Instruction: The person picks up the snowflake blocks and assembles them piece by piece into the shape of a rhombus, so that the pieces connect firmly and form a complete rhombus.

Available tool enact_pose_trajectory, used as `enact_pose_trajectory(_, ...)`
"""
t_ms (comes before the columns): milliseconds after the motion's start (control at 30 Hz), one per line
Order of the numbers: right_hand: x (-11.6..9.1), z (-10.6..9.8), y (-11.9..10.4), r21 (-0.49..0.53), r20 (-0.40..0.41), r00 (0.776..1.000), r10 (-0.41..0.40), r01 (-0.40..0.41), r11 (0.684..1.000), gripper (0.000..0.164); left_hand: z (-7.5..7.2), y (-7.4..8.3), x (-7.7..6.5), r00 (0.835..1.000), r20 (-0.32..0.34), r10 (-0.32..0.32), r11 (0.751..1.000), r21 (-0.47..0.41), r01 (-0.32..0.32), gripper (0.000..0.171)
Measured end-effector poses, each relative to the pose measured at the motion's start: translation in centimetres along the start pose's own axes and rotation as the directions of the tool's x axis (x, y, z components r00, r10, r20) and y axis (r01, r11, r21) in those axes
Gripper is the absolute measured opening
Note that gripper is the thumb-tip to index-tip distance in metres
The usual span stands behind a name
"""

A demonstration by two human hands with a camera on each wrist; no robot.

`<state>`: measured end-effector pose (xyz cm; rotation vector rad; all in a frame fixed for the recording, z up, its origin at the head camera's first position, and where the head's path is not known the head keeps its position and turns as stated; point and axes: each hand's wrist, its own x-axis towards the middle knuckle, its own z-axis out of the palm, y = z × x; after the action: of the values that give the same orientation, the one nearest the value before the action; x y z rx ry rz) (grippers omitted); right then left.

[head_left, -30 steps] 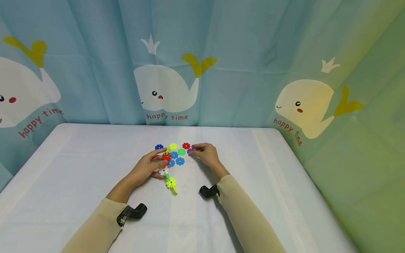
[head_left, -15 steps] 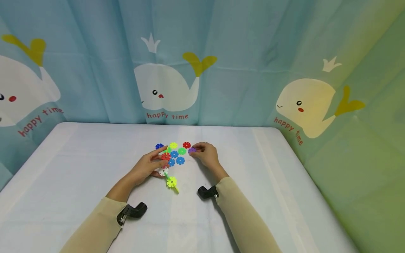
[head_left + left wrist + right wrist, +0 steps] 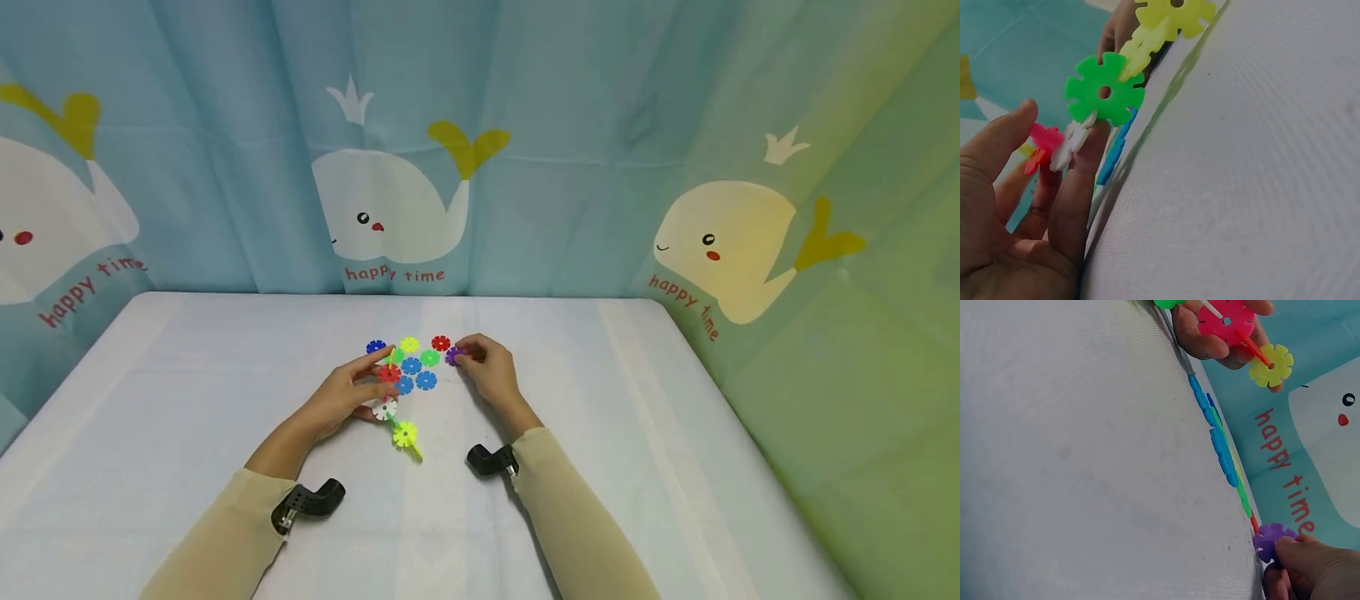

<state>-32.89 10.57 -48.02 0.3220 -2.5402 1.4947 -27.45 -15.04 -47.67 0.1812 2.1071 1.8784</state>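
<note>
My left hand point(image 3: 337, 404) holds a linked chain of snowflake discs. In the head view, its red disc point(image 3: 389, 374), white disc point(image 3: 385, 409) and yellow disc point(image 3: 405, 434) show. A green disc point(image 3: 1088, 92) of the chain faces the left wrist camera; a pink disc point(image 3: 1225, 325) appears in the right wrist view. Between thumb and fingers my right hand point(image 3: 491, 371) pinches a purple disc point(image 3: 1267, 542), tipped up from the table. The left fingers partly hide the chain.
Several loose discs lie flat between the hands: a dark blue disc point(image 3: 376, 347), a yellow disc point(image 3: 409, 344), a red disc point(image 3: 440, 342), a green disc point(image 3: 430, 357) and light blue discs point(image 3: 426, 381). Behind the white table point(image 3: 600, 417) hangs a whale-print curtain point(image 3: 570, 167).
The right thumb and fingers have come together on the purple disc, which has shifted slightly and tipped up. My left hand keeps hold of the chain with little movement.
</note>
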Motion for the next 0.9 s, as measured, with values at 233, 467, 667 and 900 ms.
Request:
enact_pose_trajectory(233,0.1,0.0,0.0,0.083,-0.044,0.999,0.021,-0.017,0.996,0.014,1.6,0.3,0.1,0.997,-0.079,-0.014,0.994,-0.108,0.005,0.07)
enact_pose_trajectory(467,0.2,0.1,-0.4,0.209,0.01,0.998,0.054,-0.055,0.976,0.016,3.0,0.6,0.0,0.996,-0.085,-0.004,0.992,-0.129,-0.007,0.071)
enact_pose_trajectory(667,0.2,0.3,-1.1,0.316,0.086,0.99,0.114,-0.135,0.939,0.021,2.6,0.5,-0.1,0.997,-0.072,0.022,0.995,-0.095,-0.029,0.056)
enact_pose_trajectory(900,0.1,0.3,-1.6,0.355,0.127,0.984,0.126,-0.164,0.92,0.023,2.4,0.4,-0.1,0.998,-0.04,0.043,0.993,-0.11,-0.047,0.044)
